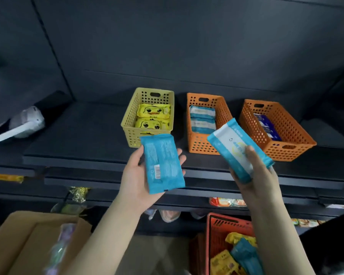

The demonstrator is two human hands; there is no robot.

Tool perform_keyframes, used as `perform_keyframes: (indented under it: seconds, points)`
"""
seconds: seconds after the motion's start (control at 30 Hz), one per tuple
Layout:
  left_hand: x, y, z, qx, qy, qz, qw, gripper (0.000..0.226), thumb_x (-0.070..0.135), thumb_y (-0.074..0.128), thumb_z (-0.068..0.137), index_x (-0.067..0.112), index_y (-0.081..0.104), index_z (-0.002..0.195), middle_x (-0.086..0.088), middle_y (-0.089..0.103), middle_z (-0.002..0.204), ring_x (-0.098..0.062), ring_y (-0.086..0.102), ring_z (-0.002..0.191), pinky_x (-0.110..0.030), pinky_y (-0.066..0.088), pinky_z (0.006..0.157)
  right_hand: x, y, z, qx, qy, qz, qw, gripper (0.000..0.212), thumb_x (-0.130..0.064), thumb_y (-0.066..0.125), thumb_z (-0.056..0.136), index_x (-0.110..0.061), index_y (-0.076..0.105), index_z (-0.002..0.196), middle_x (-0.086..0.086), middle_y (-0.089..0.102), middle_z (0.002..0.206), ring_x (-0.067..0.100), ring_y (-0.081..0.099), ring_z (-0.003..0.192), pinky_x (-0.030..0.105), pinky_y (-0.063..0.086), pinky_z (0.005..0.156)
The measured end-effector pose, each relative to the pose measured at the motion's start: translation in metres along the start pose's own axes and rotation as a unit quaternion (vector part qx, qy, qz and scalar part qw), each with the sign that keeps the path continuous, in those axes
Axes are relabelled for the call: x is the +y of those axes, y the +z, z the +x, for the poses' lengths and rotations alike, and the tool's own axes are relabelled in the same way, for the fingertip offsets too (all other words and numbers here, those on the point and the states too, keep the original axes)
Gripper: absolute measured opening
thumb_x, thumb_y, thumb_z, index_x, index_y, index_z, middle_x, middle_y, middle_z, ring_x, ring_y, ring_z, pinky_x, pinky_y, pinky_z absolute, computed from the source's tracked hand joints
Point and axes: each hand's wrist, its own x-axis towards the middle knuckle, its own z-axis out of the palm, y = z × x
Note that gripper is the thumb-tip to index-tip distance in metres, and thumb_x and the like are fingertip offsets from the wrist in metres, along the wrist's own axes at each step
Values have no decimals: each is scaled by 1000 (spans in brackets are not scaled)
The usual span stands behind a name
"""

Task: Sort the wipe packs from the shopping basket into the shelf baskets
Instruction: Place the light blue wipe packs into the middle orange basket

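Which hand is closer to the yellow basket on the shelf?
Left. The left hand holds a blue pack just below the yellow basket; the right hand is further right, under the orange baskets.

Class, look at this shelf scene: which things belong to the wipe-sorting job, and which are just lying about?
Job: left hand, right hand, two blue wipe packs, yellow basket, two orange baskets, red shopping basket.

Lying about: cardboard box, white device.
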Motion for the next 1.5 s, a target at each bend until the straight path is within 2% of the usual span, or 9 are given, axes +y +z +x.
perform_keyframes:
  seconds: [0.27, 0.4, 0.63, 0.77, 0.87, 1.03, 1.27, 1.37, 1.5]
  points:
    - [47, 43, 114, 52, -1, 131, 990, 65, 50, 72, 74, 14, 61, 127, -1, 60, 100, -14, 57, 82, -32, 48, 80, -23, 22, 102, 10, -11, -27, 1000, 27, -16, 68, 86, -16, 62, 113, 4, 74, 106, 20, 71, 97, 34, 55, 79]
    - [62, 62, 175, 76, -1, 205, 976, 46, 53, 69, 72, 21, 62, 103, 2, 66, 95, -12, 59, 77, -30, 46, 76, -29, 35, 171, 42, -41, -120, 991, 16, -17, 69, 86, -21, 63, 100, 2, 72, 102, 14, 71, 89, 33, 56, 82]
    - [77, 69, 251, 169, 20, 227, 959, 72, 80, 62, 43, 19, 53, 80, 3, 49, 71, -11, 46, 55, -27, 48, 49, -27, 59, 256, -18, -106, -330, 938, 7, -16, 67, 89, -20, 62, 94, 3, 73, 92, 17, 73, 81, 35, 59, 69]
    - [84, 71, 273, 179, 35, 249, 951, 68, 77, 51, 61, 25, 59, 104, 4, 55, 69, -12, 51, 59, -30, 46, 59, -15, 70, 280, -54, -95, -415, 903, 10, -18, 64, 92, -26, 57, 92, -7, 68, 86, -1, 66, 67, 14, 49, 51]
    - [89, 77, 287, 184, 56, 268, 944, 49, 67, 46, 82, 21, 59, 95, 6, 61, 65, -10, 57, 63, -31, 48, 66, -3, 85, 296, -84, -72, -496, 861, 11, -18, 63, 91, -22, 62, 101, -6, 69, 87, 8, 66, 74, 27, 55, 61]
    - [99, 76, 308, 199, 38, 215, 955, 36, 47, 44, 98, 19, 62, 108, 0, 66, 89, -14, 63, 81, -32, 49, 67, 16, 106, 313, -59, -42, -492, 868, 22, -13, 63, 90, -29, 53, 100, -12, 58, 79, 7, 54, 65, 31, 53, 70]
    - [114, 65, 331, 176, 21, 124, 976, 23, 33, 46, 101, 19, 61, 112, -2, 68, 103, -16, 65, 91, -33, 50, 65, 8, 131, 346, -14, -26, -500, 865, 22, -16, 66, 88, -17, 61, 109, 4, 67, 94, 17, 64, 77, 32, 53, 64]
    - [122, 57, 336, 162, 4, 106, 981, 28, 32, 47, 100, 18, 57, 122, -6, 66, 116, -21, 64, 104, -37, 52, 69, 3, 133, 345, -60, 39, -540, 839, 18, -11, 66, 87, -19, 62, 103, 7, 68, 97, 26, 67, 90, 41, 55, 78]
    - [127, 49, 345, 149, -6, 122, 981, 31, 28, 49, 100, 16, 56, 128, -8, 67, 122, -24, 66, 107, -38, 58, 70, 18, 116, 326, -121, 137, -569, 802, 11, -15, 63, 90, -22, 58, 97, 2, 69, 94, 18, 69, 83, 35, 58, 76]
